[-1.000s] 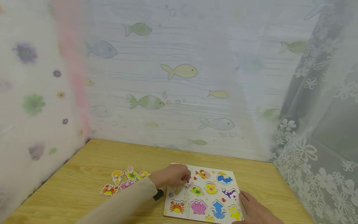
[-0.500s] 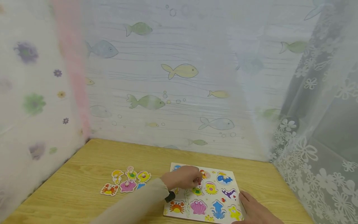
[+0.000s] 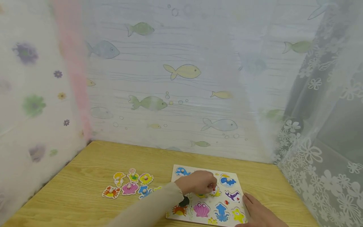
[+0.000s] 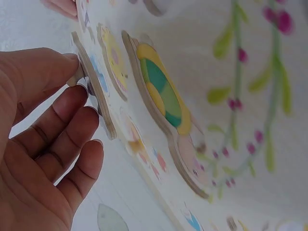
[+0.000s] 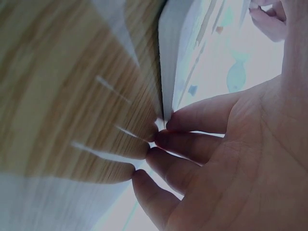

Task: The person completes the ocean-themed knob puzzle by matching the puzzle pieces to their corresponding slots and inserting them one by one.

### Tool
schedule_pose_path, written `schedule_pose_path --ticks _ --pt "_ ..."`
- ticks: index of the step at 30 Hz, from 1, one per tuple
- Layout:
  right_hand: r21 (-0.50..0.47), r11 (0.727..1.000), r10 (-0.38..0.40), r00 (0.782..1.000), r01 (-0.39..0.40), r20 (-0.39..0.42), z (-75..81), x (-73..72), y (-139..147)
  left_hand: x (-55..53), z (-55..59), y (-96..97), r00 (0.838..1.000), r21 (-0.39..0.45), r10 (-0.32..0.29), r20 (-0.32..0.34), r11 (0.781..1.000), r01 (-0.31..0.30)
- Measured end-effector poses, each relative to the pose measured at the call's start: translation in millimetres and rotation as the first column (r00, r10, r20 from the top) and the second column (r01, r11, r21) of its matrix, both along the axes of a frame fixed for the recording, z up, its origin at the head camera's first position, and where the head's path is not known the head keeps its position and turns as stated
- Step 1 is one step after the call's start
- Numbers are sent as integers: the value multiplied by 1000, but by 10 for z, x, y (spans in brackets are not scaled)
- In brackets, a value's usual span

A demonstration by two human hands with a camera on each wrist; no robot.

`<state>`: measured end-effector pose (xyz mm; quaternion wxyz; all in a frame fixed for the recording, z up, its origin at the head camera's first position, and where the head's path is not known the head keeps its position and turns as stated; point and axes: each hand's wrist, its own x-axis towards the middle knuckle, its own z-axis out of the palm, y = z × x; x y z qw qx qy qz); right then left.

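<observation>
My left hand (image 3: 198, 183) reaches over the wooden puzzle board (image 3: 212, 210), pinching a knobbed puzzle piece (image 4: 98, 94) between thumb and fingers. In the left wrist view that piece stands tilted, nearly edge-on, close over the board; its picture is mostly hidden. Near it are the turtle recess (image 4: 161, 91) and the yellow octopus recess (image 4: 114, 60). Down at the board's right edge rests my right hand (image 3: 262, 212); in the right wrist view its extended fingers (image 5: 192, 144) touch the tabletop with the index fingertip against the board's side.
Left of the board lie loose knobbed pieces, among them a crab (image 3: 111, 192), a pink shell (image 3: 129, 188), a yellow octopus (image 3: 146, 178) and a blue squid (image 3: 144, 191). Blue whale pieces (image 3: 227, 181) sit in the board's upper corners. Fish-printed curtain (image 3: 181, 104) hangs behind the table.
My left hand has moved right across the board with the piece, from the left side to over the octopus recess. The right hand stays at the edge.
</observation>
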<state>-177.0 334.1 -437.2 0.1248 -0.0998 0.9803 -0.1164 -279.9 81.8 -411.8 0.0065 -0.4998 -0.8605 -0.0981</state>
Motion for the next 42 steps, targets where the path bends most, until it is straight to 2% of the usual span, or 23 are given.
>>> schedule_pose_path --ticks 8,14,18,25,31,34,39,42 --pt "-22 999 26 1000 -26 6 12 3 22 56 -20 200 999 -11 12 51 1000 -12" --pt "-28 998 63 998 -63 -20 19 22 28 103 -23 310 996 -12 32 78 999 -31" --pt "-31 998 45 999 -46 -16 15 24 26 126 -14 379 996 -18 41 82 999 -40" --pt "-39 997 66 998 -67 -25 11 18 30 94 -94 502 996 -25 55 73 998 -54" --pt "-44 994 96 994 -98 -57 9 34 47 78 -138 611 991 -37 90 99 996 -87" --pt "-40 993 105 992 -108 -66 4 38 51 81 -139 624 987 -38 106 120 994 -102" --pt "-27 996 80 995 -82 -51 1 37 47 85 -123 543 991 1 81 105 997 -81" --pt "-32 997 62 997 -63 -42 -1 31 43 80 -118 492 988 8 102 112 995 -103"
